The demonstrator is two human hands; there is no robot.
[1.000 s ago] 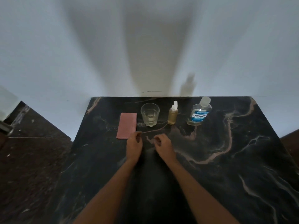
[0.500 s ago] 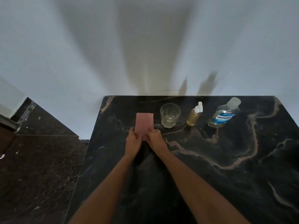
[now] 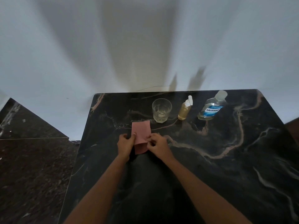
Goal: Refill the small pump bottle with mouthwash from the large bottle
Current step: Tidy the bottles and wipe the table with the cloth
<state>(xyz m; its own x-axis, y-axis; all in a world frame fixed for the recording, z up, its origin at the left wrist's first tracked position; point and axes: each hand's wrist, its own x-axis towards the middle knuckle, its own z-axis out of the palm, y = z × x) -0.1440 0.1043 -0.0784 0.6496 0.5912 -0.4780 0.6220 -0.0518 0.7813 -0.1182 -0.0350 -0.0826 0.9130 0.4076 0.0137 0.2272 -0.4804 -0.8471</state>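
Pinching with left hand [image 3: 125, 145] one side of a pink cloth [image 3: 141, 132], with right hand [image 3: 159, 145] the other, fingers curled on its near end. Further right, lined up along the back of the table [image 3: 226, 167], untouched: glass [image 3: 161, 110], small pump bottle [image 3: 184, 111] with pump on, large bottle [image 3: 212, 108] capped. Looks like preparation only; next calls for freeing both hands, then unscrewing pump and cap.
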